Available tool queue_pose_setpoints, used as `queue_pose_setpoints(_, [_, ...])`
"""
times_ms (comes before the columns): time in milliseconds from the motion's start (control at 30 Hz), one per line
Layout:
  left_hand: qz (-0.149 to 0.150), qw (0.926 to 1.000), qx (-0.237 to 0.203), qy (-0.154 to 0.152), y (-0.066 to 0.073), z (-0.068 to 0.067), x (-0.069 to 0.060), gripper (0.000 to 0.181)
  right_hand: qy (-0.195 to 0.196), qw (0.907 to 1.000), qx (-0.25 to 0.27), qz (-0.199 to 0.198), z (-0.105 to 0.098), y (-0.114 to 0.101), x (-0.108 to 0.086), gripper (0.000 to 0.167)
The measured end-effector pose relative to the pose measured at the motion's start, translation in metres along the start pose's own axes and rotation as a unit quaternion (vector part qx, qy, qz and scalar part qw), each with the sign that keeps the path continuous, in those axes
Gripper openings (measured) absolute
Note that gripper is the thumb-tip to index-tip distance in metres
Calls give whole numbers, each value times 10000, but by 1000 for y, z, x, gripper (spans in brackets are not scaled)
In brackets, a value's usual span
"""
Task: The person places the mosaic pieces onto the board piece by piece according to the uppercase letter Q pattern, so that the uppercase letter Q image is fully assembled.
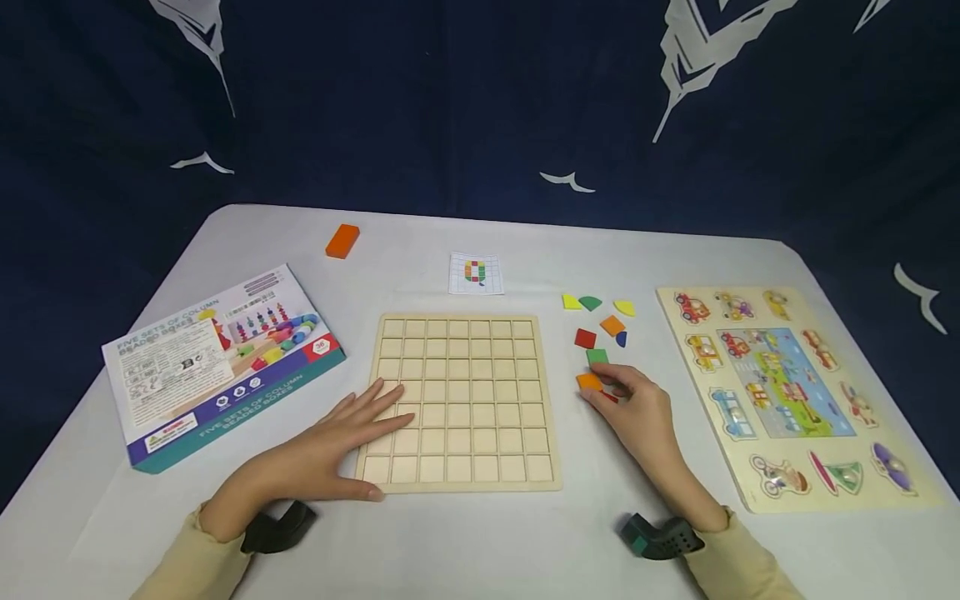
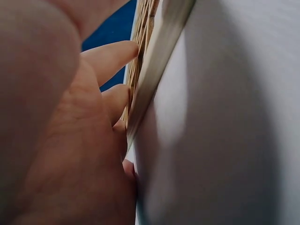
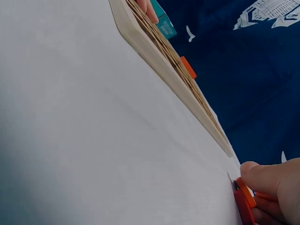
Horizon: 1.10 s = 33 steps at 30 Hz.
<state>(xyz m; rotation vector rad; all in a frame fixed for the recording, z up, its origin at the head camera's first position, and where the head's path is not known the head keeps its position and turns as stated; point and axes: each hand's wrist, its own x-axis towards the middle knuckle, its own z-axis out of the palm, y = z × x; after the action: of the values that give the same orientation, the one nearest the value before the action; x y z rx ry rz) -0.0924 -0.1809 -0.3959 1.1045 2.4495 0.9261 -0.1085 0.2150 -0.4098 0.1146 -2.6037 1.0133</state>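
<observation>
Right hand [image 1: 639, 410] pinches orange tile [image 1: 588, 382]; left hand [image 1: 333, 450] spread on board [image 1: 482, 415]. Tile looks light, stiff; grip edges.

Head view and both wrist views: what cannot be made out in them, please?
Red piece by the right grip: full shape; the grip hides most in the head view, the bottom edge cuts it in the right wrist view.
Held orange piece: full outline; the grip covers part in the head view.
Box: small print; too small in the head view.
Board: far end; the top edge cuts it, left wrist view.
</observation>
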Motion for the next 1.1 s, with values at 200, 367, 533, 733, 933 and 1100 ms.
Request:
queue_pose_setpoints(200, [59, 9999, -92, 25, 2, -2, -4, 85, -90, 9999, -77, -64, 1, -5, 0, 39])
queue_pose_setpoints(367, [-241, 9995, -200, -5, 1, -3, -8, 87, -138, 9997, -156, -131, 2, -6, 0, 39])
queue_pose_setpoints(533, [-469, 9985, -291, -37, 0, -4, -10, 87, -101, 9995, -151, -264, 2, -7, 1, 38])
queue_pose_setpoints(733, [-534, 9982, -265, -73, 1, -5, -10, 87, -75, 9996, -105, -234, 3, -8, 1, 38])
queue_pose_setpoints(933, [-500, 9984, -259, -67, 0, -4, -9, 85, -140, 9997, 130, -147, 1, -8, 1, 37])
queue_pose_setpoints(1100, [-531, 9983, -230, -118, 0, -5, -9, 86, -234, 9992, 304, 109, -3, -9, 3, 34])
